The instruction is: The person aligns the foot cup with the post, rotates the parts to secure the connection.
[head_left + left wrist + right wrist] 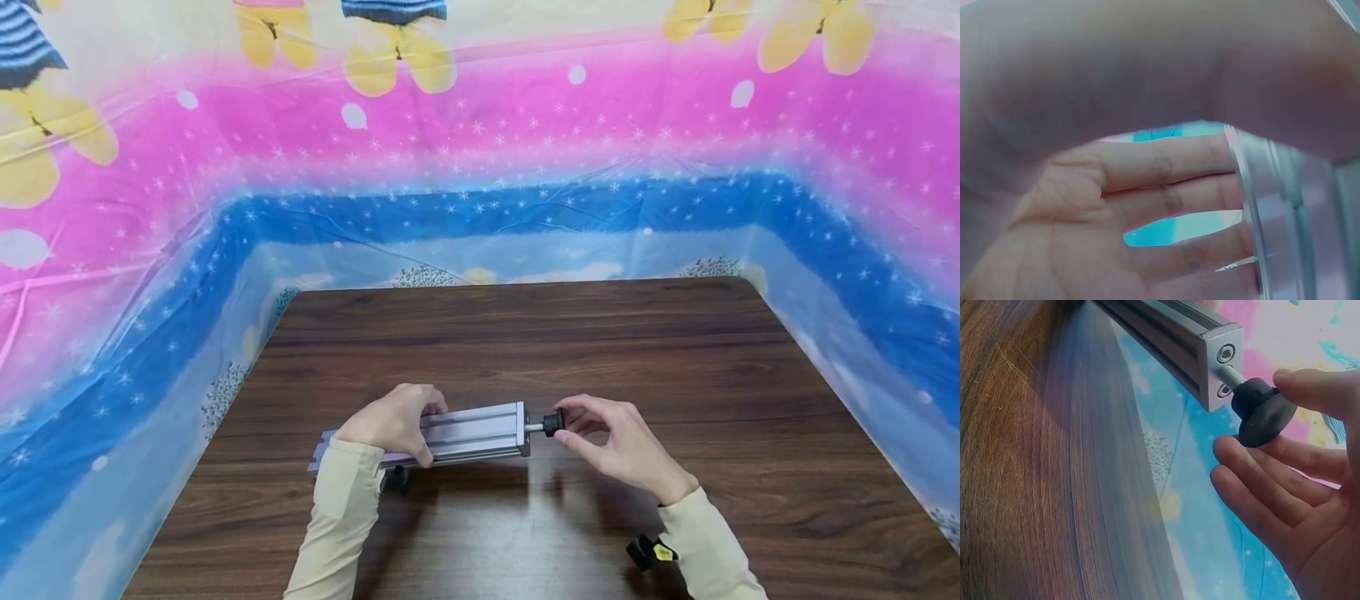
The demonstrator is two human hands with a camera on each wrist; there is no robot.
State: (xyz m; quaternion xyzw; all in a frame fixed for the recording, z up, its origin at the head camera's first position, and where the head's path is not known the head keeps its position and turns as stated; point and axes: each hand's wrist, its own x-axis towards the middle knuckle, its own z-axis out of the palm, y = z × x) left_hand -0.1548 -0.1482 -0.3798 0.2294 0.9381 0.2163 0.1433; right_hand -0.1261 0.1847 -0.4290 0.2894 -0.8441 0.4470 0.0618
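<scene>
An aluminium profile point(480, 432) is held just above the table, its capped end toward the right. My left hand point(397, 423) grips it across the top, thumb on the near side and fingers over the far side. In the left wrist view, those fingers point(1172, 200) press against the profile's grooved face. At the capped end, my right hand point(622, 440) pinches a black levelling foot point(553, 423) between thumb and fingertips. The right wrist view shows the foot's threaded stud point(1232, 377) at the end plate point(1209, 375), between two socket screws. How deep the stud sits is hidden.
A black round part with a yellow label point(649, 552) lies on the wooden table point(525, 342) by my right forearm. Another black part point(397, 479) shows under the profile's left portion. A patterned cloth point(480, 208) surrounds the table's back and sides.
</scene>
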